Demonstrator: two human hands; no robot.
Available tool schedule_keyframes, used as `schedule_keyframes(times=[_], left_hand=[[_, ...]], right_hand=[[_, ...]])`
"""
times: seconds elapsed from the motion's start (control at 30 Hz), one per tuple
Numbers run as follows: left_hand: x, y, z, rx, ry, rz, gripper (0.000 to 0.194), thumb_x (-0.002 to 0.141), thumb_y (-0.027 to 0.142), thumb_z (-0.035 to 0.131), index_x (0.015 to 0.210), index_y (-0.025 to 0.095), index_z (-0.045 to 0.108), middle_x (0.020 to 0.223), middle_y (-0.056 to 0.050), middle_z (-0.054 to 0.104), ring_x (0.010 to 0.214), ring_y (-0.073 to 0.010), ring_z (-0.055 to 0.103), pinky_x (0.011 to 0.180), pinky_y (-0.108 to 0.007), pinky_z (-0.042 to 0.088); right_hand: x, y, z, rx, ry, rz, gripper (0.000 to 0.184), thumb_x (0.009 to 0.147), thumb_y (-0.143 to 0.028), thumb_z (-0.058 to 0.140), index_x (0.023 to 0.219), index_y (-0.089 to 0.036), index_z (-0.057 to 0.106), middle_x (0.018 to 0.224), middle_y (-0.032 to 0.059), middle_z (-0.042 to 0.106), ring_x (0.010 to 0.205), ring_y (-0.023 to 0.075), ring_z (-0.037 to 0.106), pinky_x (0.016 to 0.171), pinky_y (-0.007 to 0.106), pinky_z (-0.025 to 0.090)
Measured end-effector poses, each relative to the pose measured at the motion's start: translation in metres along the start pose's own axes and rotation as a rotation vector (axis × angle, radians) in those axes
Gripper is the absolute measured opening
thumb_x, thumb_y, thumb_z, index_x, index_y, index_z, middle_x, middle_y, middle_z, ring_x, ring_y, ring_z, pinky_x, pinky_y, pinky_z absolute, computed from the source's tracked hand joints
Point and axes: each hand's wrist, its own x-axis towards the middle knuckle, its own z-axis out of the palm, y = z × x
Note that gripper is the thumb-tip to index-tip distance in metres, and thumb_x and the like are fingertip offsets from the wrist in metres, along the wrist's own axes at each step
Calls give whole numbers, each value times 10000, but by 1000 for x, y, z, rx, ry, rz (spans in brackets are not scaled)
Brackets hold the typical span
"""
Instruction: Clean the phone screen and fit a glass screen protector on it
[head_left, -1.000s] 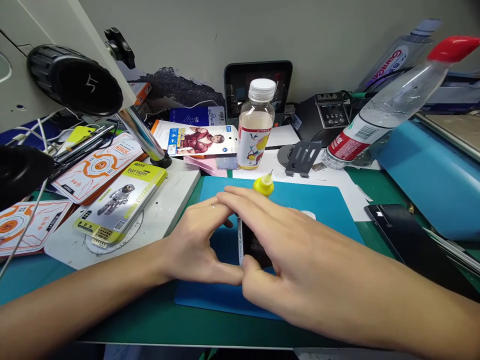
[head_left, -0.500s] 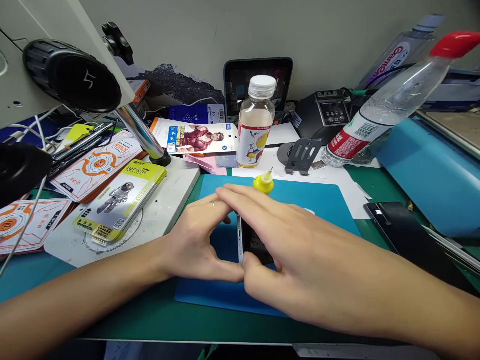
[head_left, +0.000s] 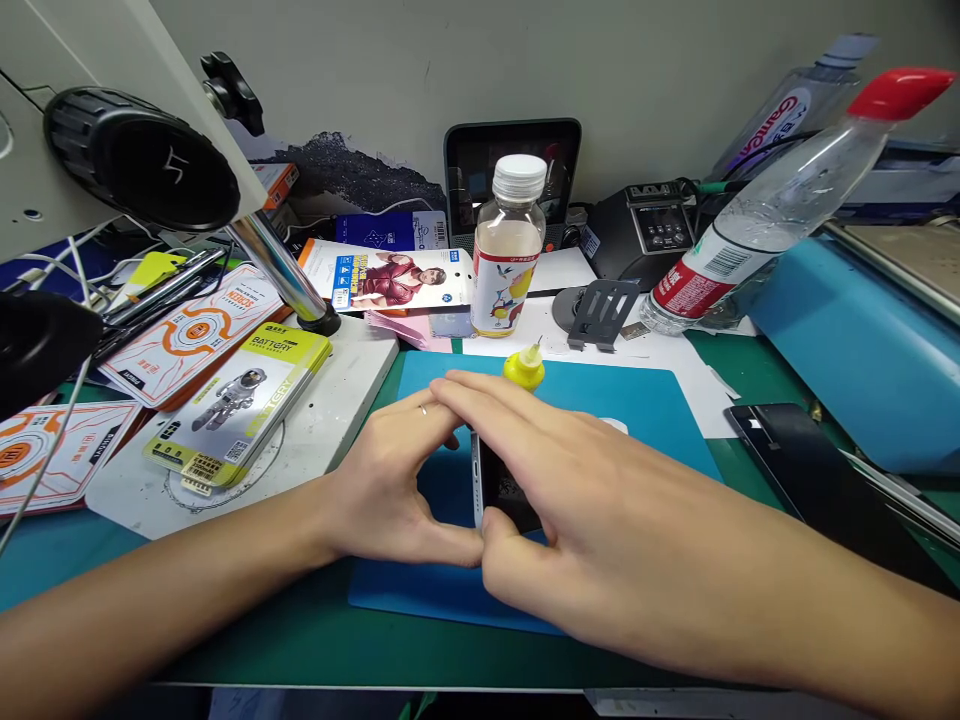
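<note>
A smartphone (head_left: 504, 486) with a dark face and a pale metal edge lies on the blue mat (head_left: 637, 395), its port end facing left. My left hand (head_left: 394, 480), with a ring on one finger, curves round that end; its thumb meets the near corner and its fingertips reach the far side. Over the phone arches my right hand (head_left: 592, 510), thumb at the near edge and fingers across the far side, overlapping the left fingers. Most of the phone is hidden beneath it. Just beyond my fingers stands a small yellow needle-tipped bottle (head_left: 524, 369).
Battery packs (head_left: 240, 405) lie on a white stand base (head_left: 360, 375) at left, under a microscope's focus knob (head_left: 142, 160). Behind the mat stand a drink bottle (head_left: 508, 250) and a black phone holder (head_left: 604, 315). A red-capped bottle (head_left: 750, 230) leans at right, near a dark panel (head_left: 795, 470).
Both hands keep the same hold on the phone. The whole view has shifted very slightly; nothing on the desk has visibly moved.
</note>
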Motion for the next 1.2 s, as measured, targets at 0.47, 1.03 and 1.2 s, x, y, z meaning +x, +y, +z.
schedule_keyframes(times=[0.47,1.03,1.2], left_hand=[[-1,1,-1,-4,-26,-21,406,701,385,830,934,174,573,749,-4,591,660,-154,520,565,-288,444],[1,2,0,-29,-5,-6,382,704,328,799,979,178,581,769,4,585,676,-156,540,572,-273,453],[2,2,-1,-36,-8,-7,357,709,311,794,952,173,572,781,-3,588,690,-157,556,578,-268,458]], right_hand=[[-1,0,3,-2,32,-40,496,824,-98,555,1299,-229,601,1230,82,670,1090,258,646,882,392,548],[-2,1,2,-28,20,-31,397,831,-131,544,1212,-207,627,1218,94,681,1190,283,628,951,427,553],[-2,2,1,-61,19,-35,383,848,-154,538,1217,-197,630,1274,110,673,1275,304,595,972,445,558]])
